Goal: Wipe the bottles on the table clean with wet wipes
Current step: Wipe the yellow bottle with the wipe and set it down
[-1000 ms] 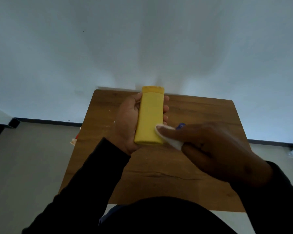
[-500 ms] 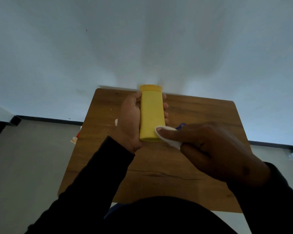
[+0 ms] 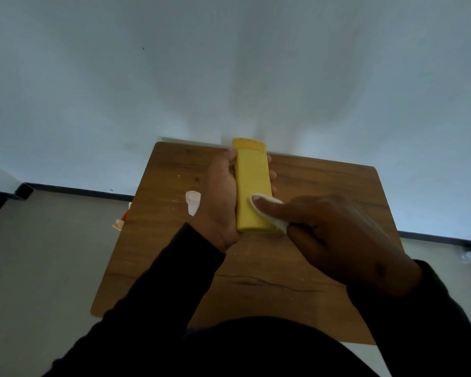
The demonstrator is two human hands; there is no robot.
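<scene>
While my left hand (image 3: 220, 197) grips the yellow bottle (image 3: 252, 186) at frame centre (above the wooden table (image 3: 324, 191)), my right hand (image 3: 335, 235) presses a white wet wipe (image 3: 267, 210) against its lower right edge.

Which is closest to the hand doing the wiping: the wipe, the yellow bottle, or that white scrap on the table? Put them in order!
1. The wipe, pinched in the right hand itself.
2. The yellow bottle, just left of it, under the wipe.
3. The white scrap, farthest, on the table beyond the left hand.

head view, looking down, close over table (image 3: 324, 186)
</scene>
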